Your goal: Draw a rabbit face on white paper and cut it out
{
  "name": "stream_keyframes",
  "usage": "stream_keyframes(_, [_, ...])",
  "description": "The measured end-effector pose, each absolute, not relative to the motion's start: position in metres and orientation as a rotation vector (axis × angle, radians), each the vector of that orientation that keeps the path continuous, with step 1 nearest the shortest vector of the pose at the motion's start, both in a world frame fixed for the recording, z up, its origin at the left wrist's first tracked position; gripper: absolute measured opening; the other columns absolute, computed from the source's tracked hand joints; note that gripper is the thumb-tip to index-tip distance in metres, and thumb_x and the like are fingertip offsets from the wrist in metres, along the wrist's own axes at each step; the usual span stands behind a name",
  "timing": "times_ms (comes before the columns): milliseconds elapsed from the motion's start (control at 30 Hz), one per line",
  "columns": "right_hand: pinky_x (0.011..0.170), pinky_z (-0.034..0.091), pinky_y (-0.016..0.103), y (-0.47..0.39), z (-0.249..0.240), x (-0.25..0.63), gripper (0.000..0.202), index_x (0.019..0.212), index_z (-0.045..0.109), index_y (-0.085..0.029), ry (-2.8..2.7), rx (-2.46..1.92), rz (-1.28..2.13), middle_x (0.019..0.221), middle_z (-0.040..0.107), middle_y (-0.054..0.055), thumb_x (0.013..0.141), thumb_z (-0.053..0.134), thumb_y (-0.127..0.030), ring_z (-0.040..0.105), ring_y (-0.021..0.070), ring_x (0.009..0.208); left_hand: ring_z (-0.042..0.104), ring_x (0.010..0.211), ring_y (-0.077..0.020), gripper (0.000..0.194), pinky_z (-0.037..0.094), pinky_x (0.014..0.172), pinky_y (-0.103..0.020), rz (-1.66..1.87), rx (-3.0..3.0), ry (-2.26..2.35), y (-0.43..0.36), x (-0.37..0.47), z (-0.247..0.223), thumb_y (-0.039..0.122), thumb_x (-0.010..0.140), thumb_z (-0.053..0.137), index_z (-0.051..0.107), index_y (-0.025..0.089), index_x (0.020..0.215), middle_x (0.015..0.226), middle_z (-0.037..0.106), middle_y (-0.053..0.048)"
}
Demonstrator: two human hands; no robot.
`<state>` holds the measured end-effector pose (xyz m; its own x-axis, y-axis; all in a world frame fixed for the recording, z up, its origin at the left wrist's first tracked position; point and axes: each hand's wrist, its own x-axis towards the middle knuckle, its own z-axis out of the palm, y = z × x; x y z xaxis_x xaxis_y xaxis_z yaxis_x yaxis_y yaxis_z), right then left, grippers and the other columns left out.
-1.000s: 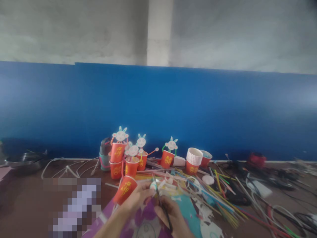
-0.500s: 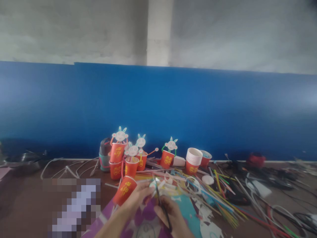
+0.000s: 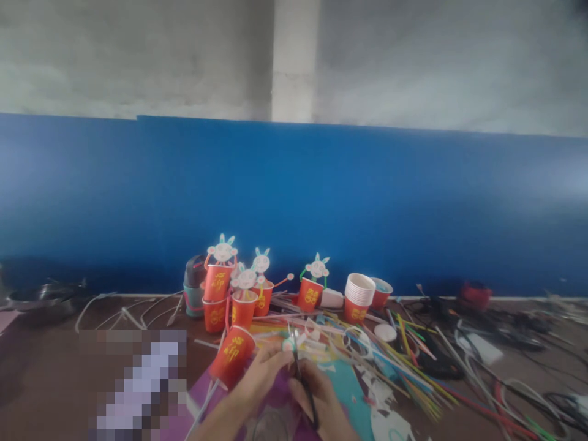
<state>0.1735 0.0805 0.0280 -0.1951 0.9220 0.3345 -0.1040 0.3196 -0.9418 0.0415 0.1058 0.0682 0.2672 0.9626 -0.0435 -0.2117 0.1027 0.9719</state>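
My right hand (image 3: 319, 392) is closed around the dark handles of a pair of scissors (image 3: 302, 383), whose blades point up and away from me. Pinched in my left hand (image 3: 266, 370) is a small piece of white paper (image 3: 288, 345) with greenish drawing on it, right beside the blades. I cannot tell whether the blades touch the paper. A tilted red paper cup (image 3: 233, 356) is just left of my left hand. Purple and teal sheets (image 3: 342, 383) lie under both hands, with a faint round drawing near the bottom edge.
Behind stand red cups with paper rabbit figures (image 3: 316, 267) and a cup stack (image 3: 359, 298). Colored sticks (image 3: 408, 367) and paper scraps (image 3: 388, 422) spread to the right. Cables (image 3: 519, 392) lie farther right. A bottle (image 3: 193, 294) and a metal pan (image 3: 43, 297) are at left.
My left hand has shifted slightly right with the paper, closer to the scissors. My right hand and the scissors have moved only slightly.
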Motion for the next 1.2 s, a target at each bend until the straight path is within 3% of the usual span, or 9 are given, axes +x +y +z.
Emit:
stream_keyframes(333, [0.059,0.041,0.027,0.083,0.019,0.173,0.028,0.078,0.060,-0.022,-1.413,-0.785,1.136,0.070,0.054,-0.001,0.080,0.064,-0.050,0.046,0.0154,0.063,0.038,0.053,-0.0095,0.031,0.032,0.055,-0.023,1.064,1.054,0.853,0.105,0.040,0.075,0.042,0.055,0.074,0.055,0.018,0.049,0.050,0.050,0.004])
stream_keyframes(633, [0.047,0.032,0.024,0.081,0.026,0.172,0.035,0.075,0.057,-0.023,-1.412,-0.824,1.177,0.060,0.045,-0.004,0.076,0.063,-0.058,0.037,0.0129,0.052,0.036,0.048,-0.0091,0.033,0.031,0.051,-0.024,1.042,1.080,0.838,0.109,0.036,0.071,0.041,0.057,0.075,0.053,0.018,0.047,0.047,0.048,0.004])
stream_keyframes(833, [0.048,0.034,0.025,0.079,0.031,0.171,0.036,0.073,0.056,-0.024,-1.445,-0.845,1.154,0.059,0.044,-0.004,0.075,0.063,-0.059,0.037,0.0137,0.051,0.036,0.048,-0.0094,0.033,0.030,0.051,-0.024,1.027,1.103,0.824,0.112,0.034,0.072,0.041,0.056,0.074,0.052,0.019,0.046,0.046,0.046,0.004])
stream_keyframes(1033, [0.061,0.042,0.028,0.082,0.026,0.175,0.031,0.073,0.058,-0.022,-1.444,-0.825,1.123,0.067,0.054,-0.001,0.079,0.064,-0.052,0.047,0.0164,0.063,0.041,0.054,-0.0118,0.037,0.034,0.056,-0.026,1.082,1.105,0.887,0.107,0.041,0.067,0.050,0.062,0.072,0.055,0.019,0.052,0.052,0.051,0.003])
stream_keyframes(1200, [0.059,0.042,0.028,0.085,0.021,0.174,0.032,0.075,0.060,-0.021,-1.403,-0.806,1.108,0.069,0.053,0.000,0.076,0.066,-0.053,0.046,0.0166,0.064,0.044,0.062,-0.0145,0.044,0.035,0.062,-0.027,1.131,1.141,0.955,0.106,0.045,0.058,0.060,0.063,0.070,0.055,0.020,0.054,0.057,0.051,0.003])
